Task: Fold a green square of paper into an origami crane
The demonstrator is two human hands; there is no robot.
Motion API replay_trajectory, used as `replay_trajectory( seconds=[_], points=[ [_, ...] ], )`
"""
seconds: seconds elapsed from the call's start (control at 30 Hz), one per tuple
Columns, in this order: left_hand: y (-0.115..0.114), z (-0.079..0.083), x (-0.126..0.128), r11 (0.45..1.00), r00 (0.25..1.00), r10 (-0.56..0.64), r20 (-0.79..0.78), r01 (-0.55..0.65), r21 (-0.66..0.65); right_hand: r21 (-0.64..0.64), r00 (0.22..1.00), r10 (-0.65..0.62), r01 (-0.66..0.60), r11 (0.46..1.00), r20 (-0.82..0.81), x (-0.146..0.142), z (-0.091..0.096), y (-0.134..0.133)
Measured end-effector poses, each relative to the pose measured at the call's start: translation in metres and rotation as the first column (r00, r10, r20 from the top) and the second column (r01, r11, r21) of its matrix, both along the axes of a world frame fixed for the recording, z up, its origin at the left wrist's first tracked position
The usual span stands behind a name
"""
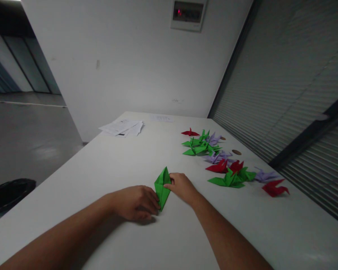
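A folded green paper piece (162, 187), diamond-shaped with one flap raised, lies on the white table (107, 168) in front of me. My left hand (136, 202) presses its lower tip, fingers curled and closed on the paper. My right hand (182, 186) pinches the right edge of the same paper near its middle. Both forearms reach in from the bottom of the view.
Finished paper cranes in green (198, 146), purple (266, 175) and red (274, 188) lie in a row along the table's right side. White sheets (122, 127) sit at the far left corner. A black bag (8, 193) lies on the floor at left.
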State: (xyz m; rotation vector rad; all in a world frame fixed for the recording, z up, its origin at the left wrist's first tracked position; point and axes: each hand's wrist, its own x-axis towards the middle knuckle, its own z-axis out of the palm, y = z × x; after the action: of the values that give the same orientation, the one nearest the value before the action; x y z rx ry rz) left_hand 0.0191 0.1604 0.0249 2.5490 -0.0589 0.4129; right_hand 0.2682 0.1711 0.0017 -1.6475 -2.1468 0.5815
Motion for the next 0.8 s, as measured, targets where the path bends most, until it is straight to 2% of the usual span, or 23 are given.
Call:
replay_trajectory(
  seconds=[0.1, 0.2, 0.4, 0.57, 0.7, 0.8],
  points=[
    [0.001, -0.005, 0.0, 0.99, 0.991, 0.128, 0.031, -0.13, 0.061, 0.007, 1.0, 0.004, -0.004, 1.0, 0.001, 0.0, 0.0, 0.0],
    [0.001, -0.01, 0.0, 0.953, 0.965, 0.261, 0.04, -0.264, 0.151, 0.0, 1.0, 0.002, -0.002, 1.0, 0.006, 0.0, 0.0, 0.001],
    [0.002, -0.018, -0.001, 0.946, 0.973, 0.226, -0.048, -0.208, 0.25, -0.009, 1.0, 0.007, -0.007, 1.0, -0.028, 0.001, 0.0, 0.001],
    [0.001, -0.021, -0.001, 0.939, 0.971, 0.223, -0.081, -0.192, 0.285, 0.008, 0.992, 0.012, -0.011, 1.0, -0.129, 0.003, -0.002, 0.002],
    [-0.002, -0.018, 0.0, 0.937, 0.971, 0.223, -0.085, -0.189, 0.294, 0.065, 0.965, -0.044, 0.063, 0.996, -0.258, -0.001, -0.004, 0.004],
    [-0.005, -0.015, 0.001, 0.942, 0.971, 0.217, -0.096, -0.183, 0.282, 0.008, 0.921, -0.115, 0.127, 0.992, -0.373, -0.007, -0.008, 0.004]
  ],
)
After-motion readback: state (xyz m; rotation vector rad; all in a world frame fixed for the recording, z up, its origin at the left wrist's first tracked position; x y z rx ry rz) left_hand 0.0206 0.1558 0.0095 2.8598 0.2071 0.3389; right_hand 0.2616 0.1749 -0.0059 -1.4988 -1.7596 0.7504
